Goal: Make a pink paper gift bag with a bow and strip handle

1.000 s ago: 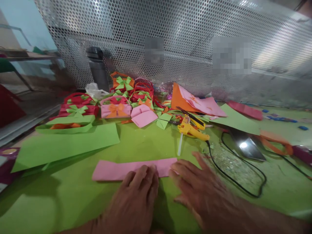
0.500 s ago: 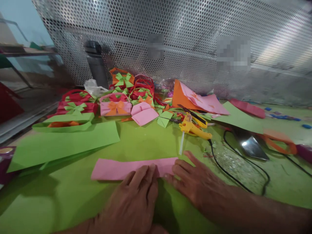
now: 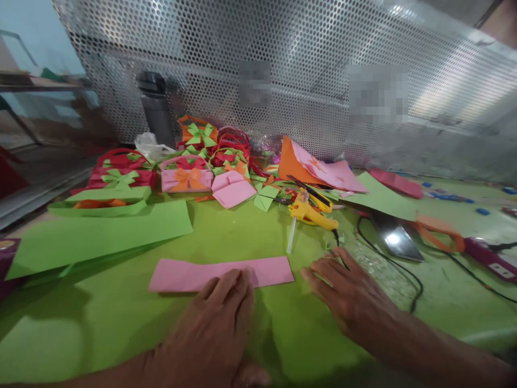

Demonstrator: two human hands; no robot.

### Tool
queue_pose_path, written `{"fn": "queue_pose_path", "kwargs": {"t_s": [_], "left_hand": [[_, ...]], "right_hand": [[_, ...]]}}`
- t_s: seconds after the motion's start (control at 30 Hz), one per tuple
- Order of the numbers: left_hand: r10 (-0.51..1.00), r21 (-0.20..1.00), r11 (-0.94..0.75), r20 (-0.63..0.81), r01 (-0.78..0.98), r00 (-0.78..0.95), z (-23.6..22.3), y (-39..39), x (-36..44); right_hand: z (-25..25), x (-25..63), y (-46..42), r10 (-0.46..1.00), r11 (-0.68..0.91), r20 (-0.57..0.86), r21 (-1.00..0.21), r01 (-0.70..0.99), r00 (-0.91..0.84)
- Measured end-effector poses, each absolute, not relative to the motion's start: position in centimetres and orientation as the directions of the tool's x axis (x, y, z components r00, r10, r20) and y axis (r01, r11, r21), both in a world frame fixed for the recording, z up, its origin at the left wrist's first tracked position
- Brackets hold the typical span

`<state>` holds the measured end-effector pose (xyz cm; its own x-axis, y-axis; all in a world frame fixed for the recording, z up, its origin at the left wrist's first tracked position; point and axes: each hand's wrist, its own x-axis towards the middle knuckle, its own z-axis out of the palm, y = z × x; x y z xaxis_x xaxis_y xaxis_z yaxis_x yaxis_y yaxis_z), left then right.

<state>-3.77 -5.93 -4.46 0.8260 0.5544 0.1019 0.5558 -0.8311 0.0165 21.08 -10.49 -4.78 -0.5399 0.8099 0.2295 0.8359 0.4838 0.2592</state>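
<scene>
A folded strip of pink paper (image 3: 181, 276) lies flat on the green tabletop (image 3: 238, 234) in front of me. My left hand (image 3: 220, 318) presses on its middle with the fingers stretched out and close together. To the right of the strip, apart from it, my right hand (image 3: 343, 288) hovers with fingers spread and nothing in them, slightly blurred. Just beyond that hand lies a yellow glue gun (image 3: 317, 217) with a clear glue stick poking out and a black cord.
Small paper handbags (image 3: 188, 178) with bows crowd the back left beside a dark bottle (image 3: 156, 105). Green paper sheets (image 3: 121, 229) lie at left. A phone (image 3: 398, 240), looping cord (image 3: 418, 288) and purple power strip (image 3: 490, 258) occupy the right. A perforated metal panel (image 3: 210, 48) stands behind.
My right hand has left the strip's right end and moved right, uncovering that end. My left hand stays on the strip. The view has shifted slightly.
</scene>
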Motion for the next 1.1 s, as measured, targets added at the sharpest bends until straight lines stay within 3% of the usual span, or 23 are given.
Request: {"fn": "queue_pose_path", "kwargs": {"t_s": [0.17, 0.33, 0.47, 0.6, 0.7, 0.83, 0.93, 1.0, 1.1], "left_hand": [[0.531, 0.045, -0.847, 0.107, 0.530, 0.841, -4.5, -6.5, -3.5], [0.506, 0.209, -0.849, 0.059, 0.485, 0.860, -4.1, -6.7, -2.8], [0.518, 0.337, -0.808, 0.013, 0.484, 0.855, -3.3, -6.7, -2.0], [0.498, 0.416, -0.778, -0.048, 0.471, 0.866, -3.3, -6.2, -1.3], [0.446, 0.433, -0.807, 0.002, 0.401, 0.895, -3.9, -5.8, -1.2], [0.458, 0.424, -0.838, 0.206, 0.343, 0.865, -3.7, -5.4, -2.5], [0.658, 0.470, -0.743, 0.379, 0.477, 0.651, -2.0, -4.1, -4.6], [0.848, 0.534, -0.525, 0.266, 0.663, 0.457, -0.8, -2.6, -6.2], [0.933, 0.635, -0.254, -0.037, 0.729, 0.357, -0.2, -0.7, -8.0]], "right_hand": [[-4.3, 18.9, -10.0, 0.695, 0.554, 0.313, 0.340, 0.760, -0.647], [-4.1, 17.2, -9.5, 0.646, 0.653, 0.226, 0.330, 0.681, -0.729], [-3.9, 17.0, -8.8, 0.741, 0.648, 0.130, 0.115, 0.753, -0.659], [-3.0, 16.7, -7.4, 0.881, 0.468, 0.044, -0.223, 0.855, -0.471], [-2.7, 16.2, -6.2, 0.922, 0.343, -0.020, -0.418, 0.841, -0.386], [-3.5, 16.0, -5.5, 0.920, 0.333, -0.025, -0.474, 0.815, -0.390], [-4.4, 16.1, -5.7, 0.918, 0.334, -0.022, -0.494, 0.802, -0.396], [-4.7, 16.3, -5.9, 0.914, 0.337, -0.039, -0.485, 0.807, -0.405], [-5.1, 16.5, -6.2, 0.883, 0.410, -0.028, -0.440, 0.799, -0.469]]}}
